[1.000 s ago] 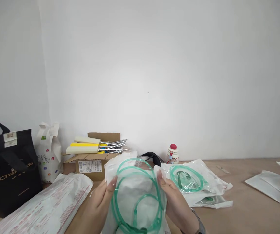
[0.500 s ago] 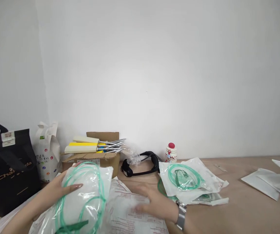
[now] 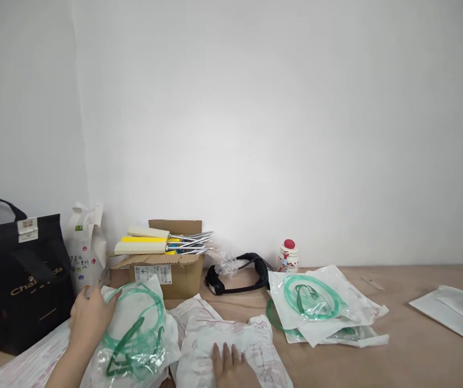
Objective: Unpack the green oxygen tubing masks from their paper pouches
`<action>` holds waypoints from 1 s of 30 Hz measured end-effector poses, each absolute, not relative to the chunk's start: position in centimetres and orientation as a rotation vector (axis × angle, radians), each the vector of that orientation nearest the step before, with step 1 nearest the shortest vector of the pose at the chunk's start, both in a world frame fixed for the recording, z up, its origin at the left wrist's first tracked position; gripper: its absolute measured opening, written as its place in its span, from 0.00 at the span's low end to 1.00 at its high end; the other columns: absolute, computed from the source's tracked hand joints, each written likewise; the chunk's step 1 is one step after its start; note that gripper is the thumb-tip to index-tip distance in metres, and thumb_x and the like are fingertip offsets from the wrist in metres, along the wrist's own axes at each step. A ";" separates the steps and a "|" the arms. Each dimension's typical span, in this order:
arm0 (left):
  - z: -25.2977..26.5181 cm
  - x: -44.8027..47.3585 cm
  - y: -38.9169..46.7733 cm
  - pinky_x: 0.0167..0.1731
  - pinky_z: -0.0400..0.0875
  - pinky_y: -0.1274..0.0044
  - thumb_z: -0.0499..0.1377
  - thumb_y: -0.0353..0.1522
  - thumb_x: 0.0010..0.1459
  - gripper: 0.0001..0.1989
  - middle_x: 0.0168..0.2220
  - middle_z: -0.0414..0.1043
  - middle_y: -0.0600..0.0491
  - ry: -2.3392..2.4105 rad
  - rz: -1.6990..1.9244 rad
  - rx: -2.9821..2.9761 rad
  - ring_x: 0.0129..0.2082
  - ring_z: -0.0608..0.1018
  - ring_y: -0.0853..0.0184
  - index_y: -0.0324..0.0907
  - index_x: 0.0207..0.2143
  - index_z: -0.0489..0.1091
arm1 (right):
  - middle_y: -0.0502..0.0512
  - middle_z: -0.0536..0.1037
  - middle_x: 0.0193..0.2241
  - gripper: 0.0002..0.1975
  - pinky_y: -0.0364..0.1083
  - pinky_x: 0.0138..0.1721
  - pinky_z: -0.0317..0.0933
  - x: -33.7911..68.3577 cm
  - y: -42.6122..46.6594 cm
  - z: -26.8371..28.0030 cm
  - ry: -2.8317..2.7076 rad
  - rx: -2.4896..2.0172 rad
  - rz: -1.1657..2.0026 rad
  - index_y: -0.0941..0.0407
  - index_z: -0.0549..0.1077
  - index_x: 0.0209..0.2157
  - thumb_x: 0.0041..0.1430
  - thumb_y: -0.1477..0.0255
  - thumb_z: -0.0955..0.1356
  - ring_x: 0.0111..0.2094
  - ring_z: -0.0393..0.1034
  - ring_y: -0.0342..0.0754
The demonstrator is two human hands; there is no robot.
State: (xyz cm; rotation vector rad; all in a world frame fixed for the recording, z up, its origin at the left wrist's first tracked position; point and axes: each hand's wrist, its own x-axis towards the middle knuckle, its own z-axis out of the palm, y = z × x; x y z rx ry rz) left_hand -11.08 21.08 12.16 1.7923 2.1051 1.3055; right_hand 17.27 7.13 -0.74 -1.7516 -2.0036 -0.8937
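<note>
- Head view, near left: the left hand [image 3: 92,313] lies at the left edge of the left tubing pack [image 3: 140,320], thumb and fingers partly spread; whether it grips the edge, I cannot tell.
- That pack lies near, left of centre, its coiled green tubing showing through clear film.
- Near centre: the right hand [image 3: 235,372] rests on the printed pack [image 3: 231,331], fingers extended and slightly apart, gripping nothing visible; its thumb is hidden.
- The printed pack lies just right of the left tubing pack.
- Right of centre: the right tubing pack [image 3: 316,297] lies over other packs on the brown table [image 3: 336,366].
- Far right: white sheets [image 3: 443,312] overlap.
- Far left: a black bag [image 3: 29,285] stands beside a white bag [image 3: 88,256].
- Far, left of centre: a box [image 3: 187,277] holds tools [image 3: 145,247]; a black headset [image 3: 243,290] and a jar [image 3: 288,260] sit to its right.
</note>
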 end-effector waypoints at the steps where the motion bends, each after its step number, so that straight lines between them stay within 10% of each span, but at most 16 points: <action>1: 13.2 -10.2 20.4 0.51 0.53 0.50 0.49 0.44 0.54 0.31 0.58 0.52 0.29 2.073 1.344 1.839 0.59 0.55 0.38 0.32 0.55 0.58 | 0.64 0.80 0.31 0.16 0.49 0.26 0.69 17.3 6.8 0.8 -2.012 -1.741 -0.893 0.60 0.74 0.41 0.50 0.85 0.64 0.31 0.76 0.57; 4: 15.4 -6.1 17.5 0.54 0.59 0.64 0.51 0.43 0.55 0.25 0.54 0.63 0.45 1.657 1.445 2.058 0.56 0.64 0.54 0.42 0.52 0.62 | 0.54 0.78 0.22 0.13 0.44 0.19 0.64 18.5 5.2 6.3 -2.021 -1.553 -0.865 0.59 0.73 0.38 0.51 0.84 0.64 0.20 0.72 0.49; 9: 14.3 2.9 11.2 0.52 0.62 0.66 0.60 0.46 0.47 0.24 0.50 0.70 0.46 0.793 1.082 1.716 0.51 0.70 0.55 0.43 0.45 0.71 | 0.57 0.79 0.38 0.14 0.52 0.53 0.59 22.6 0.2 12.7 -1.964 -0.915 -1.036 0.60 0.70 0.46 0.63 0.79 0.58 0.45 0.70 0.49; 14: 13.1 9.3 6.8 0.49 0.65 0.65 0.68 0.39 0.41 0.28 0.45 0.75 0.43 0.351 0.653 1.210 0.47 0.74 0.53 0.38 0.45 0.72 | 0.51 0.72 0.51 0.19 0.53 0.63 0.41 27.8 -3.9 12.9 -2.038 -0.978 -1.008 0.52 0.66 0.54 0.64 0.79 0.57 0.59 0.56 0.46; 21: 14.8 15.1 6.6 0.43 0.70 0.65 0.70 0.36 0.35 0.23 0.39 0.77 0.41 0.467 0.929 1.280 0.42 0.76 0.50 0.35 0.36 0.74 | 0.61 0.71 0.51 0.25 0.55 0.44 0.66 31.4 -5.1 13.1 -0.919 -1.116 0.581 0.52 0.61 0.56 0.62 0.56 0.58 0.50 0.67 0.55; 30: 12.7 18.0 6.2 0.48 0.66 0.68 0.66 0.43 0.41 0.26 0.46 0.74 0.43 0.332 0.991 1.197 0.49 0.73 0.54 0.39 0.41 0.71 | 0.52 0.75 0.34 0.14 0.49 0.40 0.66 31.4 -5.1 12.9 -0.675 -1.050 0.277 0.54 0.66 0.33 0.49 0.62 0.71 0.38 0.70 0.51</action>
